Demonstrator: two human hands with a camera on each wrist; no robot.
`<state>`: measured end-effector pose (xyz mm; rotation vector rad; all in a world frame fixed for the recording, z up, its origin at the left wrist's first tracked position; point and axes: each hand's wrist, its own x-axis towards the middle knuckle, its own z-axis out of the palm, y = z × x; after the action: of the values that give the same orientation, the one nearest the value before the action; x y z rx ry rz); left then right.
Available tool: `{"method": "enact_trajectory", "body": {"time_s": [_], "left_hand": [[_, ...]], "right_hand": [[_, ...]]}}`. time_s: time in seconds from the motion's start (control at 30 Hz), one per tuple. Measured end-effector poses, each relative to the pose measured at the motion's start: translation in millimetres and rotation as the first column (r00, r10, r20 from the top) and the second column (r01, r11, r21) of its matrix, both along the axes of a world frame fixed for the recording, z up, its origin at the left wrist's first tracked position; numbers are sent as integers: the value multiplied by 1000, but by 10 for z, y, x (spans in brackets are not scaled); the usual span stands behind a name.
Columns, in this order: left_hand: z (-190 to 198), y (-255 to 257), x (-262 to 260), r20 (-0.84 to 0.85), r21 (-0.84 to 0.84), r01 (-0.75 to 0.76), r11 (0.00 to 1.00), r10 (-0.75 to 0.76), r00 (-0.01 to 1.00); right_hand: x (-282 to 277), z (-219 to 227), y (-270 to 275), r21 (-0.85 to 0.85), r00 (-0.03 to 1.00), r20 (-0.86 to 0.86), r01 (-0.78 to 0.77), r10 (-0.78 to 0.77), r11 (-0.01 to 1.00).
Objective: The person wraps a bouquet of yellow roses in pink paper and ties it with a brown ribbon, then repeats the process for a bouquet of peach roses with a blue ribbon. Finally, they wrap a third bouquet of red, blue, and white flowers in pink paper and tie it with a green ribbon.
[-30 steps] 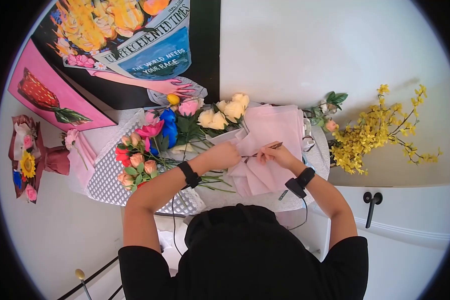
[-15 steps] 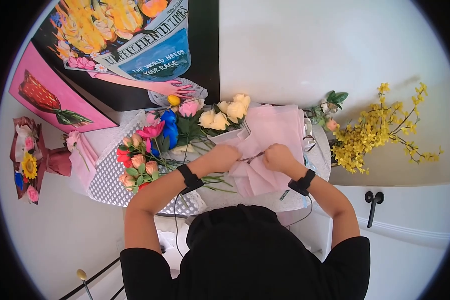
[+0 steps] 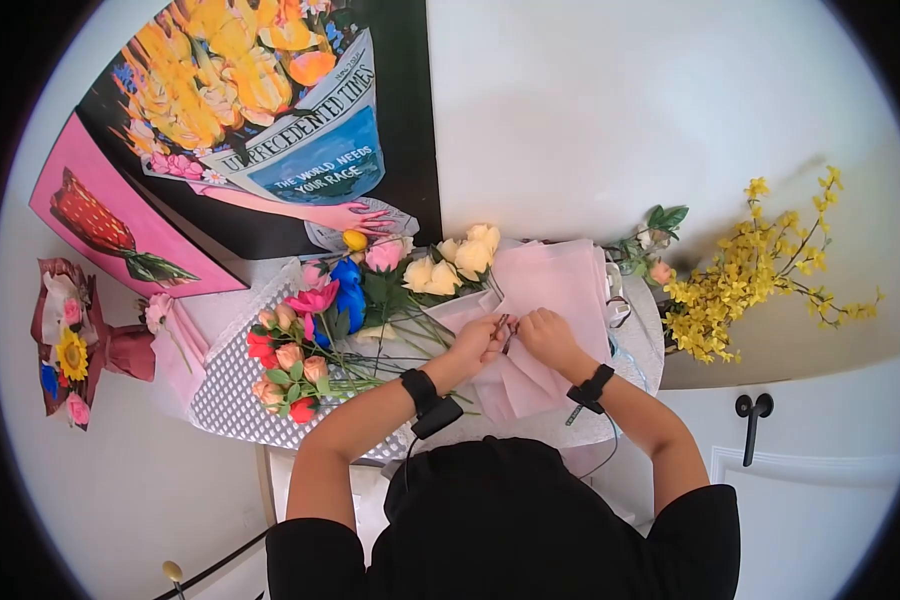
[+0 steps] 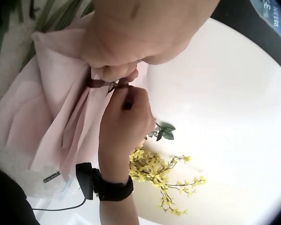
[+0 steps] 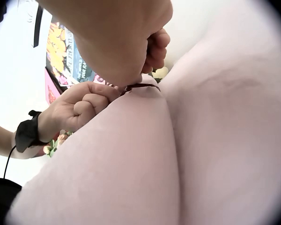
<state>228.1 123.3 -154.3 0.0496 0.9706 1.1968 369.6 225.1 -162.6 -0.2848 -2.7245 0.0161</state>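
Observation:
Pink wrapping paper (image 3: 548, 272), gathered into a narrow waist, lies on the table in the head view. A thin dark brown ribbon (image 5: 143, 86) runs round that waist, its middle hidden behind the fingers. My left hand (image 3: 480, 342) pinches the ribbon with curled fingers, the knuckles facing outward in the right wrist view. Close beside it, my right hand (image 3: 550, 338) also pinches the ribbon, thumb and forefinger meeting at the small knot (image 4: 113, 86) in the left wrist view. The paper's pleats fan out below both hands.
Loose roses (image 3: 288, 357) and other stemmed flowers lie left of the paper, their green stems pointing towards my left wrist. Cream roses (image 3: 455, 262) lie behind. Yellow blossom branches (image 3: 725, 290) stand at the right. Paintings (image 3: 315, 150) lean at the back left.
My hands have come closer together; the left moved right, and they now meet at the ribbon, which was stretched between them half a second ago. The head view has tilted upward.

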Motion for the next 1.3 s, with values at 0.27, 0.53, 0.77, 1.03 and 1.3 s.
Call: {"method": "enact_trajectory", "body": {"time_s": [0.27,0.53,0.77,1.03,1.3], "left_hand": [[-421,25,270,-654,228,34,973,127,746],[-245,-68,359,-895,246,145,958,167,414],[-200,-104,380,-922,313,139,939,266,281],[-232,-47,288,-911,353,183,918,293,289],[-352,-20,257,-896,324,180,929,240,374]], "right_hand": [[31,-41,45,-297,985,-93,-168,147,940],[22,94,48,-761,999,51,42,-4,647],[0,61,19,-844,997,38,69,-69,532],[-72,81,-41,-723,980,103,191,-170,664],[-23,-120,-8,-941,982,78,129,-172,312]]}}
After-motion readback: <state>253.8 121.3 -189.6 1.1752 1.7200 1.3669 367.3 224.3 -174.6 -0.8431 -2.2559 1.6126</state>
